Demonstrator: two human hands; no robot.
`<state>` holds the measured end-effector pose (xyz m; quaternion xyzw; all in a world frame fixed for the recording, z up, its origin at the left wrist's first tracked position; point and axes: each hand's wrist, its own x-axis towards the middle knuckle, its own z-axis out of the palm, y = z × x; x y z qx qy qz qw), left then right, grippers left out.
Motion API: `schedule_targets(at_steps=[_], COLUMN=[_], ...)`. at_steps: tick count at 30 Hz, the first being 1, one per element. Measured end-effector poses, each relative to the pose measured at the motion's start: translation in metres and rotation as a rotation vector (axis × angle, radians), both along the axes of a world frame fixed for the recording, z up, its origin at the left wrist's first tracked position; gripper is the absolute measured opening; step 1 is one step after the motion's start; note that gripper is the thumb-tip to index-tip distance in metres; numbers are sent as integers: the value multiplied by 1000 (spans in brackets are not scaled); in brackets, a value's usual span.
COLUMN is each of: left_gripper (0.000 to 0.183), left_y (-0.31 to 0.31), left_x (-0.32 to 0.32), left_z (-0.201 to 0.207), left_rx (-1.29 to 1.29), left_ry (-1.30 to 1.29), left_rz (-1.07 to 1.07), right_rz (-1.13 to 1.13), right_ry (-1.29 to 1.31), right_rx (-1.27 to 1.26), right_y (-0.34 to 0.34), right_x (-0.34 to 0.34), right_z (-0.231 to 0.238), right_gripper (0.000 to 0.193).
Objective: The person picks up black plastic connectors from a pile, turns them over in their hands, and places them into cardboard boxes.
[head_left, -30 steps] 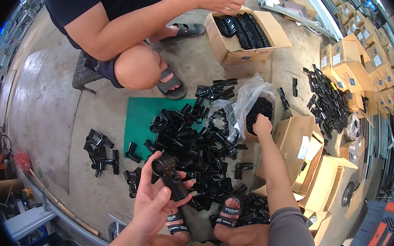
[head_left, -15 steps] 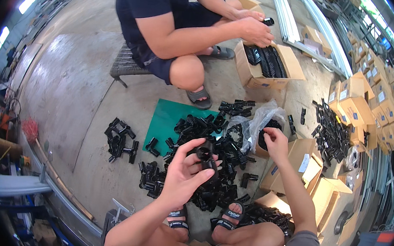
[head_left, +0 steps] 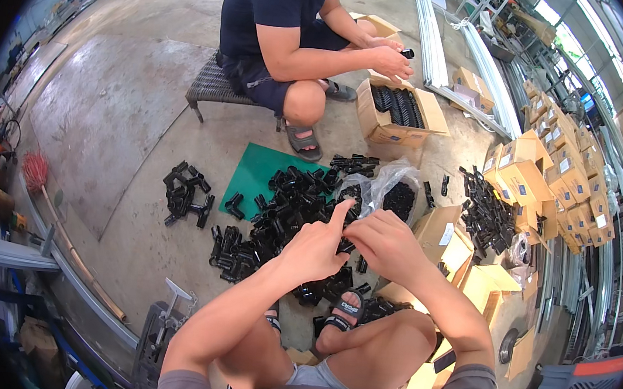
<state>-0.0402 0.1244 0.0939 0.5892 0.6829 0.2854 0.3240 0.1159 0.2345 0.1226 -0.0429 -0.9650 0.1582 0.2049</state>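
Observation:
My left hand is raised over the heap, closed around a black pipe fitting that its fingers now mostly hide. Against it, at the fitting, is my right hand, its fingers pinched together; whatever they hold is too small or covered to make out. Below both hands spreads a heap of glossy black pipe fittings, partly lying on a green sheet. Just beyond my right hand, a clear plastic bag stands open with small black parts inside.
Across from me a person on a woven stool handles a black piece above a carton of stacked black parts. Open cartons stand to my right. More fittings lie left; a long-handled broom lies farther left.
My right hand has left the plastic bag and come across to my left hand. The left hand has turned, so the fitting is hidden. The whole view has shifted slightly.

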Motion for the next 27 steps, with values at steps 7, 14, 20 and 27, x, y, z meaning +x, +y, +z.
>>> schedule_targets(at_steps=[7,14,20,27], left_gripper=[63,54,54,55], left_y=[-18,-22,-20,-16], left_x=[-2,-6,-9,-12], left_z=[-7,-8,-1,-10], left_rx=[108,114,97,106], left_ry=[-63,-24,1,14], left_rz=[34,35,38,54], right_rz=[74,13,-2,-21], right_ry=[-157,-144,-116,-139], right_rx=[82,115,87,119], right_y=[-11,-18,-15,-14], right_x=[0,-8,-13,-13], right_z=[-6,-3,-6,-9], right_gripper=[16,11,11,10])
